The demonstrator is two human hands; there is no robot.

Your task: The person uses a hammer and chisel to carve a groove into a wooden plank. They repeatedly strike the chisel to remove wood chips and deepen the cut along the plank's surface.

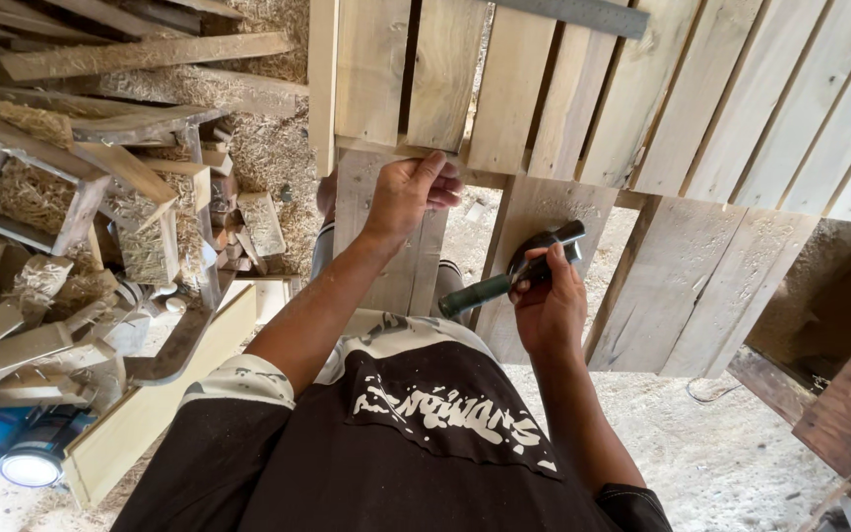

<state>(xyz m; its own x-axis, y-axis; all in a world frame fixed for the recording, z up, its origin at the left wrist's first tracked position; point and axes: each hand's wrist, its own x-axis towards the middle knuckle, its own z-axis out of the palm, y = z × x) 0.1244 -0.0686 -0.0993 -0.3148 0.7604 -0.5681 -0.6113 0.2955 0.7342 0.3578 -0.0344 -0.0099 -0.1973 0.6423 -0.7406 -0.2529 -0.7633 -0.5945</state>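
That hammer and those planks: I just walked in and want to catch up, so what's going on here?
A person leans over a panel of wooden slats. The left hand grips the edge of a cross board. The right hand holds a hammer by its green handle, head resting against a lower plank. Wood scraps and sawdust are heaped to the left.
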